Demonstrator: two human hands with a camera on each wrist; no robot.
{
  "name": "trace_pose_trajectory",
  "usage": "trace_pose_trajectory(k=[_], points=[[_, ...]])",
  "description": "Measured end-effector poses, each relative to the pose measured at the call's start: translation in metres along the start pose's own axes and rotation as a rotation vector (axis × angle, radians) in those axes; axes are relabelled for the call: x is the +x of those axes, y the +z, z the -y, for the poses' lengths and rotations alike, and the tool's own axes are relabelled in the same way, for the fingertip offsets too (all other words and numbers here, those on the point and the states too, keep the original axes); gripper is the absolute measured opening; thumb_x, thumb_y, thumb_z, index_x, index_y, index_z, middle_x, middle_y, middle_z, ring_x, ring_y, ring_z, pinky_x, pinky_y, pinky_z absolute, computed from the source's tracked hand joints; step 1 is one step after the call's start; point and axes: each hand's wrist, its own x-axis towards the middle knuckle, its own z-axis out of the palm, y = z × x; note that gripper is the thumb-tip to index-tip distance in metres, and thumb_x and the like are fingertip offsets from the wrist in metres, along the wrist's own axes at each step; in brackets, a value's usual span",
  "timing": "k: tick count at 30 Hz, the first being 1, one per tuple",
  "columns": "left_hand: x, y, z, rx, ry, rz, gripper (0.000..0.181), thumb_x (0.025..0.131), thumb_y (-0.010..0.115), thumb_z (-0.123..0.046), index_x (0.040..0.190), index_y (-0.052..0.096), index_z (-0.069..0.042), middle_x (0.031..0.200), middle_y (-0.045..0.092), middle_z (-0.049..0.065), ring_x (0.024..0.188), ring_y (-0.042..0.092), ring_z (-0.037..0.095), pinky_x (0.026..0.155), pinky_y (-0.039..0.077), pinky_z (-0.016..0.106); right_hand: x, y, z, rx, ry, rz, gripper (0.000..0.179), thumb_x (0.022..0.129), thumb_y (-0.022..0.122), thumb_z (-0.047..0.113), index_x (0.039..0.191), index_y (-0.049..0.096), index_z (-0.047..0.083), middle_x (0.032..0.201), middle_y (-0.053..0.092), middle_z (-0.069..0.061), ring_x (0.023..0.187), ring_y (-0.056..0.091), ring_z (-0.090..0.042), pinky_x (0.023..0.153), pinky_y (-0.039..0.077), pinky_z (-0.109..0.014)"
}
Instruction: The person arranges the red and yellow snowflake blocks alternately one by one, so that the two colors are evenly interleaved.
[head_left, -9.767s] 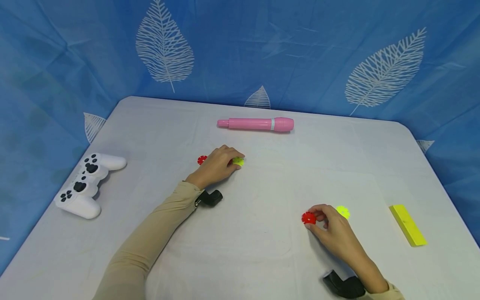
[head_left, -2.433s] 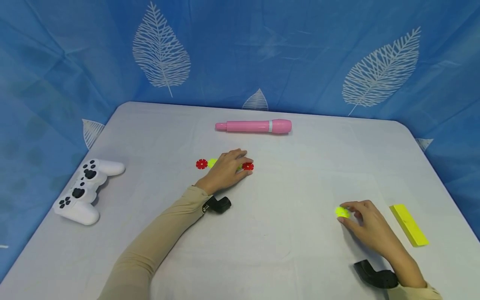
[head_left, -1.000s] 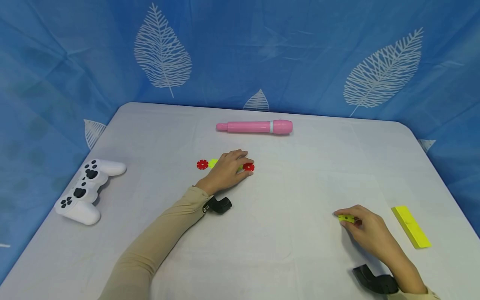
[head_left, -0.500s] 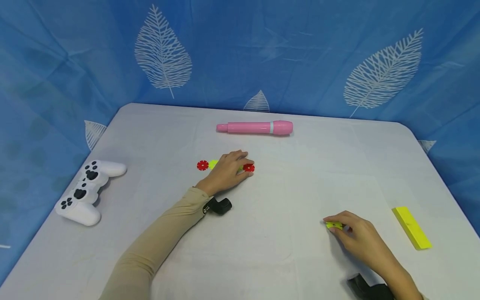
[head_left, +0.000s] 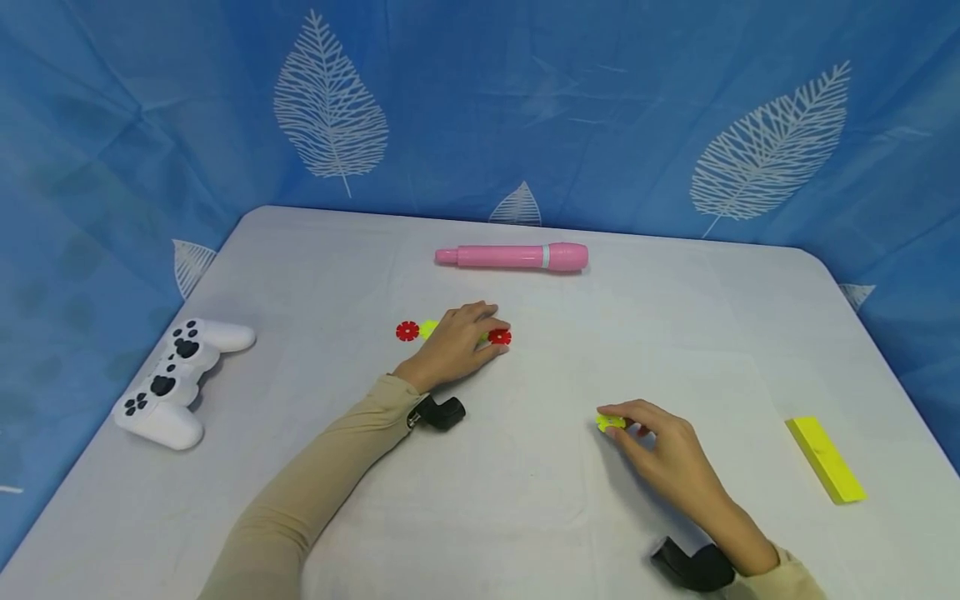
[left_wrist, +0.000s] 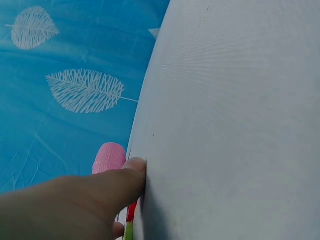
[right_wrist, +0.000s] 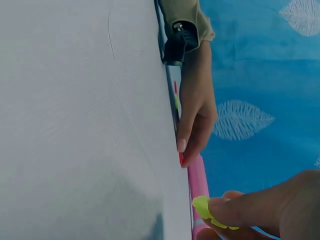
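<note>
My left hand [head_left: 453, 343] rests at the table's middle, thumb and forefinger around a red snowflake building disc [head_left: 500, 337] at the right end of a row. Left of the hand, another red disc [head_left: 407, 331] and a yellow disc [head_left: 429, 328] lie flat in that row; a further yellow piece is mostly hidden under the fingers. To the right, my right hand [head_left: 671, 454] pinches a yellow-green snowflake disc [head_left: 611, 423] between thumb and forefinger, its shadow falling on the cloth. The right wrist view shows this yellow disc [right_wrist: 202, 206] at the fingertips.
Behind the row lies a pink toy microphone [head_left: 510, 257]. A white game controller [head_left: 180, 379] sits at the left edge, and a yellow block [head_left: 826, 460] lies at the right. The table [head_left: 480, 517] has a white cover, with a blue leaf-patterned curtain [head_left: 600, 108] behind.
The right hand, earlier holding a red disc, has picked up the yellow disc near the yellow block and carried it left. The row has grown, and the left hand has shifted right along it.
</note>
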Motion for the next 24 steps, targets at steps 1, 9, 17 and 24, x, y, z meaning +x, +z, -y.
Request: trace_pose_trajectory(k=[1,9,17,24], points=[[0.000,0.000,0.000,0.001,0.001,-0.001,0.038,0.087,0.057,-0.037,0.121,0.059,-0.018,0.136,0.046,0.009,0.131,0.037,0.027,0.103,0.033,0.047,0.004,0.003,0.001,0.004,-0.003,0.006,0.030,0.071,0.072,-0.001,0.096,0.070,0.015,0.089,0.069,0.003,0.069,0.056,-0.003,0.057,0.046,-0.022],[0.000,0.001,0.001,0.009,-0.002,-0.004,0.039,0.087,0.057,-0.038,0.120,0.059,-0.018,0.136,0.046,0.009,0.130,0.037,0.027,0.103,0.033,0.046,0.046,0.025,0.004,0.060,-0.006,0.029,0.023,0.077,0.065,-0.001,0.098,0.070,0.009,0.091,0.070,-0.005,0.075,0.061,-0.013,0.065,0.050,-0.029],[-0.001,-0.001,0.000,0.010,-0.013,0.018,0.039,0.088,0.056,-0.039,0.121,0.058,-0.019,0.138,0.045,0.008,0.132,0.036,0.027,0.104,0.033,0.046,0.086,0.047,0.006,0.127,0.092,0.081,0.022,0.082,0.060,0.001,0.101,0.068,0.006,0.098,0.069,-0.012,0.082,0.062,-0.022,0.072,0.049,-0.037],[-0.001,-0.001,0.001,0.004,-0.015,0.024,0.039,0.088,0.056,-0.039,0.121,0.058,-0.019,0.138,0.045,0.008,0.132,0.035,0.027,0.104,0.032,0.047,0.110,0.063,0.007,0.151,0.124,0.120,0.024,0.082,0.059,0.002,0.104,0.068,0.006,0.097,0.068,-0.014,0.082,0.060,-0.024,0.071,0.049,-0.035]])
